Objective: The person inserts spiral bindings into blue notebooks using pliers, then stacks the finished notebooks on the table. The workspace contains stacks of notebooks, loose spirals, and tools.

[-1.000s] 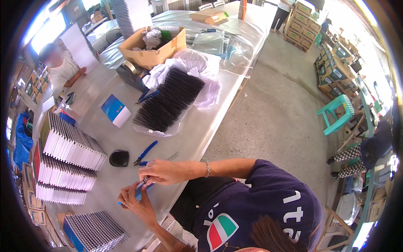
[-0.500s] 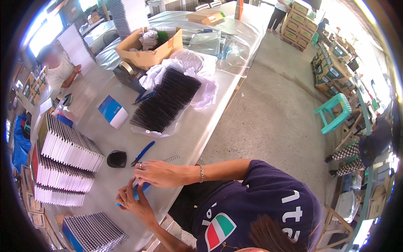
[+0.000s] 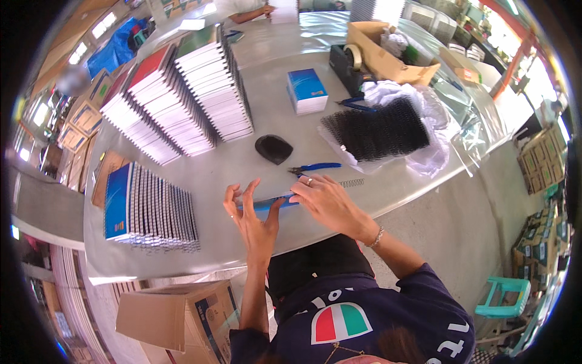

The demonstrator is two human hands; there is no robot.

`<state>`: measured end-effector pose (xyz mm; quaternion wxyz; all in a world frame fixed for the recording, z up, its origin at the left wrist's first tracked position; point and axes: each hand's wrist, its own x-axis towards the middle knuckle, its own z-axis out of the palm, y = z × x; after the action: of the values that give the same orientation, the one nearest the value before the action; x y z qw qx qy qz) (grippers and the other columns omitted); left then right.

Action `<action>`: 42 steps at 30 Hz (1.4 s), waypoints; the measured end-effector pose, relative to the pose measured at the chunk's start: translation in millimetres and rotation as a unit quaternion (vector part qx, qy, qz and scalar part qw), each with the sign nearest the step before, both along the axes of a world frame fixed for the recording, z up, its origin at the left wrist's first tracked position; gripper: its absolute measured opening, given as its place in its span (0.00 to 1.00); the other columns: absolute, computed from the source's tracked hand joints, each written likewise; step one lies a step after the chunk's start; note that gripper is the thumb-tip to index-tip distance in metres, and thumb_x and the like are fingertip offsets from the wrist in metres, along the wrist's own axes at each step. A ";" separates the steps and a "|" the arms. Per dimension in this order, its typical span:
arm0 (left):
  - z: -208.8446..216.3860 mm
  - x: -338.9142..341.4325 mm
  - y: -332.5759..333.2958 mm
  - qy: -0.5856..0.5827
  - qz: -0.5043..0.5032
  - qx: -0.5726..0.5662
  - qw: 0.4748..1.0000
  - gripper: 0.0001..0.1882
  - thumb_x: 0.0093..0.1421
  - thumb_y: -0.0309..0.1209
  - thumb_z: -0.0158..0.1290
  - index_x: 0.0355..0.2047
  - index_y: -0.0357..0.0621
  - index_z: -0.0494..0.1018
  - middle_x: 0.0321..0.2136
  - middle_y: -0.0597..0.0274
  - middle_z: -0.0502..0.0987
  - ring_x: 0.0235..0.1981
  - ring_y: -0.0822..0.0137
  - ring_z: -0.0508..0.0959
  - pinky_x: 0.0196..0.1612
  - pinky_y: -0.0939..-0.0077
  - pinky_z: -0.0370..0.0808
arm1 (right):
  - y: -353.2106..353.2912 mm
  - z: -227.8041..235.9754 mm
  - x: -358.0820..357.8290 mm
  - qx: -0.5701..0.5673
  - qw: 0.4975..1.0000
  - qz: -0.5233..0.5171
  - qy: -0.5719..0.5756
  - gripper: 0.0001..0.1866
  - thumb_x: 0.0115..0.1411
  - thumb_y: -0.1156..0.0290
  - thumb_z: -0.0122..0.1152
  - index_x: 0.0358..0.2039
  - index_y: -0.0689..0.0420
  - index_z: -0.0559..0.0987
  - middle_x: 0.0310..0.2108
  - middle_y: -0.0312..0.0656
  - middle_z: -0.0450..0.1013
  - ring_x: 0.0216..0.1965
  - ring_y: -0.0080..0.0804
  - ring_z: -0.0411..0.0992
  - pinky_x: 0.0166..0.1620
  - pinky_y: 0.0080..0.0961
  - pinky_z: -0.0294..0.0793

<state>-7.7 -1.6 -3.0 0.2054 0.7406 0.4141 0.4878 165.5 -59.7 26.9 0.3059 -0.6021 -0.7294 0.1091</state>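
A small blue-covered notebook [image 3: 262,205] is seen nearly edge-on at the near side of the table. My left hand [image 3: 253,221] grips its left part, the thumb on the near side and the fingers raised and bent around the far side. At the notebook's right end my right hand [image 3: 324,200] pinches a thin wire spiral coil [image 3: 353,182], whose free end sticks out to the right past the fingers. Just beyond the right hand lie blue-handled pliers [image 3: 316,167]. A dark rounded object [image 3: 274,149] sits farther off, left of the pliers.
Tall stacks of spiral-bound notebooks [image 3: 182,100] and a blue-covered bound stack [image 3: 151,206] stand left. Beyond are a blue booklet pile [image 3: 308,91], black coils [image 3: 382,130], a tape dispenser [image 3: 348,67] and an open carton [image 3: 376,48]. Another person's arm [image 3: 251,14] shows far across.
The view has swung left, so the table's contents appear farther right. My left fingers have spread and lifted more around the notebook; the right hand stays at its right end.
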 end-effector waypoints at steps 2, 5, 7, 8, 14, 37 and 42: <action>-1.2 -3.9 1.1 0.037 0.017 0.020 0.999 0.24 0.51 0.33 0.69 0.49 0.51 0.75 0.57 0.49 0.58 0.55 0.51 0.64 0.56 0.55 0.63 | 3.5 6.8 6.7 -0.033 0.999 0.041 0.013 0.10 0.62 0.66 0.60 0.40 0.58 0.77 0.39 0.47 0.73 0.47 0.50 0.70 0.49 0.41 0.69; -0.2 -3.8 0.4 0.066 0.033 0.020 0.997 0.21 0.50 0.32 0.70 0.43 0.47 0.75 0.56 0.48 0.59 0.56 0.51 0.62 0.55 0.56 0.64 | 21.2 7.1 30.1 -0.026 0.999 0.046 -0.003 0.14 0.62 0.63 0.60 0.45 0.57 0.77 0.42 0.47 0.73 0.49 0.50 0.69 0.53 0.42 0.67; -1.7 -1.6 0.0 0.054 0.026 -0.008 0.998 0.20 0.49 0.33 0.71 0.40 0.45 0.75 0.53 0.48 0.60 0.55 0.52 0.62 0.54 0.58 0.65 | 32.6 -10.7 51.6 0.009 0.996 -0.032 -0.083 0.19 0.62 0.61 0.61 0.51 0.55 0.76 0.48 0.48 0.72 0.52 0.49 0.68 0.56 0.42 0.65; -4.5 -0.2 2.5 0.033 0.016 -0.030 0.999 0.20 0.49 0.33 0.71 0.38 0.44 0.75 0.52 0.49 0.60 0.54 0.52 0.63 0.53 0.58 0.65 | 29.0 -18.1 53.4 -0.007 0.992 -0.069 -0.105 0.21 0.61 0.60 0.62 0.52 0.54 0.75 0.50 0.49 0.70 0.54 0.50 0.66 0.57 0.44 0.64; -2.9 -17.1 14.0 0.011 -0.051 -0.057 0.997 0.20 0.47 0.35 0.72 0.34 0.42 0.74 0.44 0.54 0.61 0.47 0.56 0.66 0.48 0.61 0.68 | 15.2 -18.4 59.8 -0.210 0.953 -0.155 -0.156 0.30 0.58 0.58 0.65 0.58 0.56 0.69 0.60 0.52 0.62 0.62 0.54 0.60 0.60 0.51 0.61; -25.5 -25.4 25.9 -0.010 -0.035 -0.085 0.996 0.45 0.34 0.43 0.77 0.48 0.39 0.63 0.44 0.50 0.66 0.50 0.48 0.65 0.50 0.57 0.68 | 143.0 -28.5 49.7 -0.190 0.959 0.204 0.052 0.34 0.59 0.62 0.67 0.66 0.45 0.67 0.63 0.49 0.64 0.63 0.43 0.62 0.63 0.36 0.63; -25.2 -18.3 26.3 -0.023 -0.035 -0.054 0.998 0.44 0.34 0.42 0.78 0.45 0.40 0.63 0.41 0.54 0.64 0.45 0.54 0.64 0.48 0.61 0.67 | 79.9 -13.6 76.2 -0.305 0.783 0.283 0.462 0.46 0.55 0.40 0.65 0.65 0.60 0.67 0.62 0.48 0.65 0.59 0.35 0.66 0.58 0.30 0.69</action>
<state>-26.0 24.7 -28.2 0.2712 0.7309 0.4091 0.4742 241.6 20.2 13.3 0.3619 -0.3076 -0.5667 0.6733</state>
